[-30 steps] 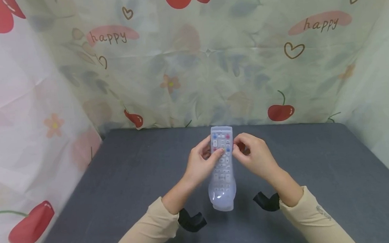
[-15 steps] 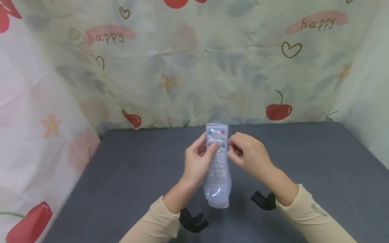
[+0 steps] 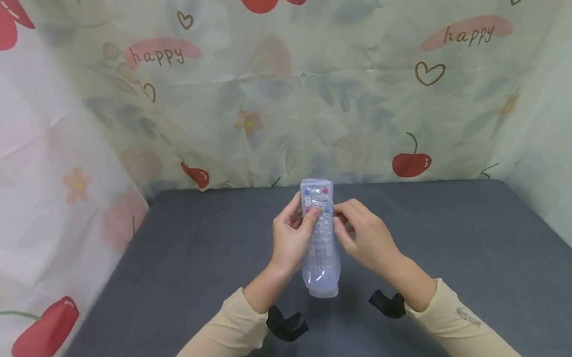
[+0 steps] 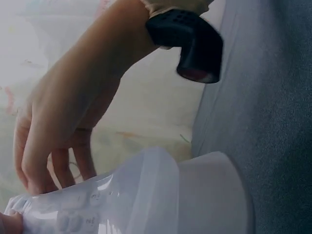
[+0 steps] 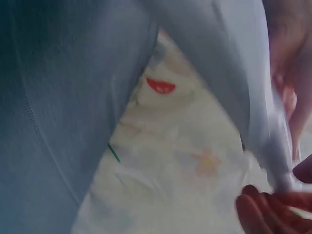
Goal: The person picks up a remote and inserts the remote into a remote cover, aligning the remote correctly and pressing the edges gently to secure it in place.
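A white remote control (image 3: pixel 319 248) in a translucent, glossy cover (image 3: pixel 320 278) is held above the table in the head view, with blue and red buttons at its far end. My left hand (image 3: pixel 290 236) grips its left side, thumb across the buttons. On the right side, my right hand (image 3: pixel 367 236) has thumb and fingertips at the cover's edge. The right wrist view shows these fingers (image 5: pixel 258 212) pinching the edge of the pale cover (image 5: pixel 278 156). At the near end in the left wrist view, a pale end piece (image 4: pixel 209 192) sticks out past the cover's rim.
A dark grey table (image 3: pixel 211 250) lies under the hands. Patterned fabric (image 3: pixel 307 127) with cherries and hearts hangs behind it and at both sides. Black wrist cameras (image 3: pixel 287 325) sit by the beige cuffs.
Both hands and the remote control have shifted slightly left and away from me. The remote's near end has come up in the head view. The right thumb and index finger have shifted along the edge.
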`<move>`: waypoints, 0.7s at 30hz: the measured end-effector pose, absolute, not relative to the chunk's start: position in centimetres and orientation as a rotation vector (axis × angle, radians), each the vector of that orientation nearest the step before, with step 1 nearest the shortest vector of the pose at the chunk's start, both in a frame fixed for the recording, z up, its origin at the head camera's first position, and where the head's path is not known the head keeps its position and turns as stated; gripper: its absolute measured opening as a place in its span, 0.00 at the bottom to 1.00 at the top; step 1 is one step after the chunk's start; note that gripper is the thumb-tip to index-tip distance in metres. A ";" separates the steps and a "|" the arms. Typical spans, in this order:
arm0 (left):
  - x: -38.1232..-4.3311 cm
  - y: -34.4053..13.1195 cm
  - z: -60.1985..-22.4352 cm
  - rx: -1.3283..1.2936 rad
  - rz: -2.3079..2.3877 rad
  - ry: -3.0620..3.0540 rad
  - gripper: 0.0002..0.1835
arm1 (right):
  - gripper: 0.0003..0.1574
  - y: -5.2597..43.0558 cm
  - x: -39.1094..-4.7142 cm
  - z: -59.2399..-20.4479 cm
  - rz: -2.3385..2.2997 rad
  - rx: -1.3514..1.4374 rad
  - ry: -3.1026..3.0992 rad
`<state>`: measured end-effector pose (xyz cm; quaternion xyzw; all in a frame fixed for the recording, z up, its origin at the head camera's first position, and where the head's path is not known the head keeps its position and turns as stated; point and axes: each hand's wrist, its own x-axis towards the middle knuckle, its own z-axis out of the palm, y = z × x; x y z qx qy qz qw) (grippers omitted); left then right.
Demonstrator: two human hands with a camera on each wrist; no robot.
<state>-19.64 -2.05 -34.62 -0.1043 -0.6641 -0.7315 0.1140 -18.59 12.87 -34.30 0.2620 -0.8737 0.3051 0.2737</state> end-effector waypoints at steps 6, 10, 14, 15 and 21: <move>-19.8 -1.7 -34.6 -0.283 -2.105 -1.939 0.26 | 0.32 11.8 -18.1 -35.5 1.242 0.664 -2.418; -19.8 -1.8 -34.5 -0.306 -2.034 -2.021 0.25 | 0.29 11.6 -18.2 -35.8 1.339 0.611 -2.371; -19.8 -2.2 -34.1 -0.344 -1.906 -2.065 0.21 | 0.28 11.6 -18.3 -35.7 1.428 0.592 -2.347; -19.8 -2.4 -33.9 -0.342 -1.874 -2.061 0.19 | 0.27 11.6 -18.3 -35.6 1.449 0.579 -2.348; -20.0 -2.8 -33.8 -0.284 -1.784 -2.017 0.11 | 0.27 11.8 -18.3 -35.4 1.511 0.507 -2.385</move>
